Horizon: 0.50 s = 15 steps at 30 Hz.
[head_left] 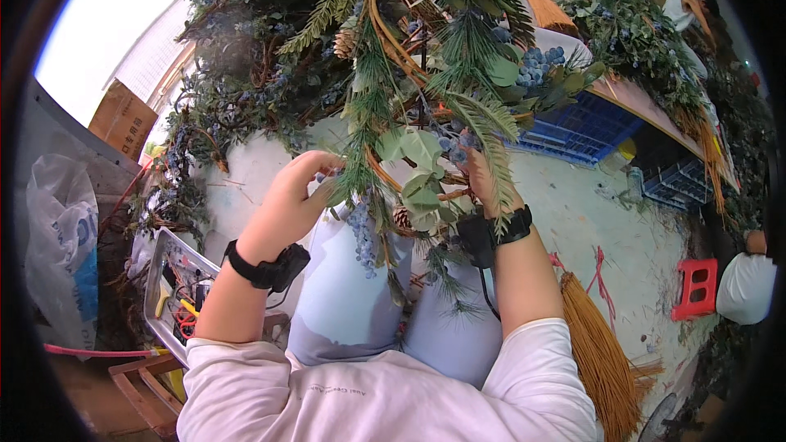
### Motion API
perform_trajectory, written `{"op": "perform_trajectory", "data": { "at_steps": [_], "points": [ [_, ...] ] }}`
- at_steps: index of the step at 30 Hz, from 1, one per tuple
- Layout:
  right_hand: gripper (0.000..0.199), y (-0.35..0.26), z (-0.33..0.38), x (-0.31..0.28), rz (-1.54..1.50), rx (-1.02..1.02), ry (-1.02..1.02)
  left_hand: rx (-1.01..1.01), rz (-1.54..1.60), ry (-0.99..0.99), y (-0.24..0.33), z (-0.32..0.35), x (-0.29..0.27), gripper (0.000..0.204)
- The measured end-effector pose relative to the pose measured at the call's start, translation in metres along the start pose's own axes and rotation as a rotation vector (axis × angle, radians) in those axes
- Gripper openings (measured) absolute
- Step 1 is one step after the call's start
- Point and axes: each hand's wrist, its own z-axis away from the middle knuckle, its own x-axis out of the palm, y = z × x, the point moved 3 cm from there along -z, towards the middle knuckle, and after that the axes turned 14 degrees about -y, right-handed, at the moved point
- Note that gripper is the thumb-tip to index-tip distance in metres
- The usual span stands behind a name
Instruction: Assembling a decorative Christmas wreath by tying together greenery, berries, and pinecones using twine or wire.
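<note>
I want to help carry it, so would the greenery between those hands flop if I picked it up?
The greenery would probably flop at its ends, since blue berries dangle there. Its middle may stay stiffer, because brown twigs curve through it. The needles look thin, so they'd likely bend easily.

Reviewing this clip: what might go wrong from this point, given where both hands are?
The fern frond lies across the right hand and close to its black wrist strap, so it might snag if that arm moves. The blue berry cluster hangs near the left hand and could get knocked or pulled loose. The metal tray of tools sits beside the left forearm, so an outward swing may bump it.
</note>
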Motion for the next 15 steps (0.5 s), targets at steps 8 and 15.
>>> {"op": "perform_trajectory", "data": {
  "at_steps": [8,15],
  "points": [
    [0.028,-0.031,0.014,0.022,0.913,-0.076,-0.313,-0.122,0.386,0.07,-0.012,-0.021,0.024,0.035],
    [0.018,-0.036,0.021,0.035,1.031,-0.265,-0.236,-0.205,0.687,0.1,-0.034,-0.036,0.014,0.013]
  ]
}}
